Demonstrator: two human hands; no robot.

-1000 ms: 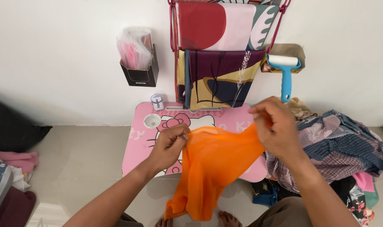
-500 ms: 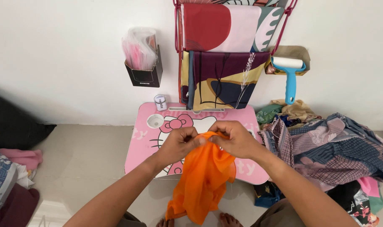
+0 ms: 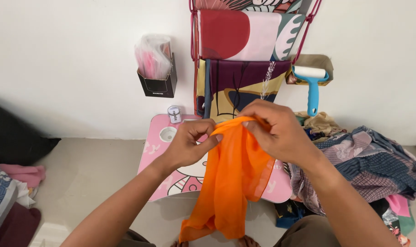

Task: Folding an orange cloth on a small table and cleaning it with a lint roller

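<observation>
The orange scarf (image 3: 233,178) hangs in the air above the pink counter (image 3: 158,158), thin and half transparent; it looks very light, soft and slippery, so I judge the top hem is the best place to hold. The left hand (image 3: 189,144) and right hand (image 3: 274,130) both pinch this hem, fingers closed on it. The black wall box (image 3: 158,84) holds plastic-wrapped packets.
</observation>
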